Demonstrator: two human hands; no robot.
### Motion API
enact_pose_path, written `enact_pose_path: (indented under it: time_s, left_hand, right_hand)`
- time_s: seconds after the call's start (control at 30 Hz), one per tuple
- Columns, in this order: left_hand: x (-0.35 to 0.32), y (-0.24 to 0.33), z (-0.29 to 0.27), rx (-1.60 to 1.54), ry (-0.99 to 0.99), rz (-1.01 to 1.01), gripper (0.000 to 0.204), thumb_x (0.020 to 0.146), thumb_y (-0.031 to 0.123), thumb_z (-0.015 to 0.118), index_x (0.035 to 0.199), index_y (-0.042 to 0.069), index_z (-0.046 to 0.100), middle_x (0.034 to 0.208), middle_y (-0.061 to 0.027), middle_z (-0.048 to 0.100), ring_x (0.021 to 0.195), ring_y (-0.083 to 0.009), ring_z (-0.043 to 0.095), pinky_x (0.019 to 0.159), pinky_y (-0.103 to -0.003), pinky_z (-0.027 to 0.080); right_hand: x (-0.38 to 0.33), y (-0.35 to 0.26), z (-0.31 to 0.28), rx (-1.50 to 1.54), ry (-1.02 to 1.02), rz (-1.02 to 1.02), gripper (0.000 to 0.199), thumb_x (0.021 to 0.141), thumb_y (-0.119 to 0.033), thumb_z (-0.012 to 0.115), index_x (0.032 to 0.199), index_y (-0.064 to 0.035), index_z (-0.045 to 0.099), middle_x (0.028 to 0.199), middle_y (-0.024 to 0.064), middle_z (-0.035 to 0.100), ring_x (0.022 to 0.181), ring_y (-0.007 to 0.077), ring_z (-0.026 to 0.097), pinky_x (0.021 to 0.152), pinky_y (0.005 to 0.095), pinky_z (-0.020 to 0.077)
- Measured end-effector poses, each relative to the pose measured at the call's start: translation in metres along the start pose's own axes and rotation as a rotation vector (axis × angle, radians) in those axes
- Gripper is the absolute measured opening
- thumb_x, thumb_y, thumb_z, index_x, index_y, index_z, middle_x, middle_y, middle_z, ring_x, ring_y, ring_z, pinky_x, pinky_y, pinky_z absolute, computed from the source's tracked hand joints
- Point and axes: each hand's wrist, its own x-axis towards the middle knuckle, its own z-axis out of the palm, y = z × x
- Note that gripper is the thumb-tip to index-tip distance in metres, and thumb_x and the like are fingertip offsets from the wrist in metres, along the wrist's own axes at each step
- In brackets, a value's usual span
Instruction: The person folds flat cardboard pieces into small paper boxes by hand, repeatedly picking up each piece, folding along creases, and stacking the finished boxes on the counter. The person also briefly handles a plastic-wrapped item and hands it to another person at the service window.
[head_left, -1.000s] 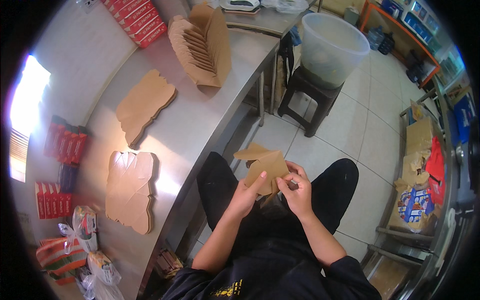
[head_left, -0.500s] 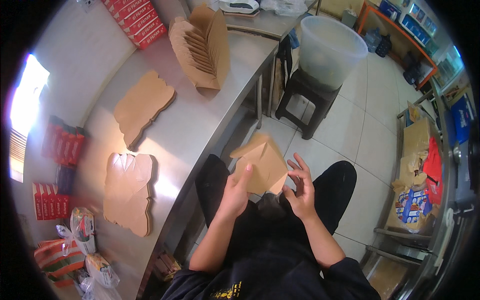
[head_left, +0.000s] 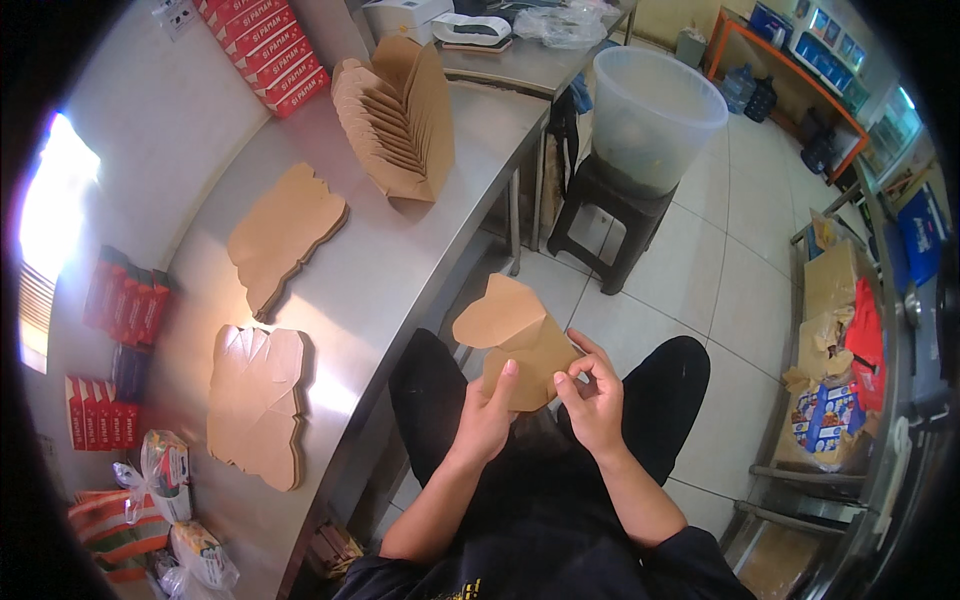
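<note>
A partly folded, plain brown paperboard box [head_left: 545,355] tilts between the fingers of the left hand [head_left: 482,418] and right hand [head_left: 596,402]: one panel under the left thumb, right edge at the right fingertips, lobed flap spread beyond the left thumb.

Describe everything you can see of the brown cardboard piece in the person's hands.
The cardboard piece is thin, plain brown and partly folded, with a flap at its upper left and a visible crease. It is held tilted above the lap; the left hand grips it, thumb on its face, and the right hand pinches its lower-right edge.
</note>
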Motion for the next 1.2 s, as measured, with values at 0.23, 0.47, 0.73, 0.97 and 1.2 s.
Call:
enact_pose_path:
  time_s: [0.23, 0.47, 0.73, 0.97, 1.2]
  left_hand:
    - [0.001, 0.003, -0.002, -0.109, -0.091, -0.089, 0.044, 0.115, 0.031, 0.046, 0.141, -0.004, 0.053, 0.134, -0.0137, 0.063, 0.123, -0.0242, 0.065, 0.103, -0.043, 0.055]
    - [0.003, 0.011, -0.001, -0.228, -0.144, -0.168, 0.048, 0.111, 0.032, 0.053, 0.146, -0.001, 0.048, 0.139, -0.0146, 0.06, 0.127, -0.0264, 0.062, 0.107, -0.044, 0.052]
    - [0.003, 0.014, -0.034, -0.166, -0.437, -0.261, 0.068, 0.099, 0.022, 0.071, 0.155, 0.0, 0.037, 0.146, -0.0158, 0.051, 0.137, -0.0295, 0.052, 0.111, -0.044, 0.047]
    - [0.003, 0.008, -0.028, -0.05, -0.223, -0.326, 0.062, 0.107, 0.032, 0.061, 0.155, 0.001, 0.037, 0.146, -0.0163, 0.054, 0.134, -0.0292, 0.056, 0.11, -0.046, 0.048]
    - [0.002, 0.002, -0.031, -0.136, -0.212, -0.311, 0.06, 0.108, 0.031, 0.058, 0.156, 0.001, 0.037, 0.147, -0.015, 0.054, 0.135, -0.0289, 0.055, 0.11, -0.047, 0.049]
  right_hand:
    - [0.003, -0.012, -0.009, -0.088, -0.026, -0.039, 0.015, 0.093, -0.008, 0.075, 0.091, -0.0019, 0.061, 0.15, 0.024, 0.051, 0.135, 0.0303, 0.058, 0.097, 0.0377, 0.0611]
    - [0.009, -0.011, -0.02, 0.033, -0.108, -0.044, 0.018, 0.091, -0.007, 0.079, 0.098, -0.0024, 0.063, 0.151, 0.022, 0.052, 0.138, 0.0295, 0.055, 0.105, 0.0397, 0.055]
    - [0.019, -0.018, -0.032, 0.296, -0.404, 0.278, 0.061, 0.088, -0.015, 0.086, 0.14, -0.0046, 0.056, 0.149, 0.0126, 0.056, 0.136, 0.0235, 0.054, 0.119, 0.0402, 0.038]
    - [0.015, 0.005, -0.033, 0.05, -0.386, 0.245, 0.059, 0.094, -0.016, 0.08, 0.146, -0.0032, 0.055, 0.148, 0.0109, 0.059, 0.139, 0.0215, 0.053, 0.119, 0.0391, 0.0384]
    - [0.006, 0.022, -0.045, 0.192, -0.397, 0.281, 0.058, 0.097, -0.012, 0.076, 0.15, -0.0049, 0.054, 0.153, 0.012, 0.055, 0.143, 0.0234, 0.049, 0.12, 0.0403, 0.0385]
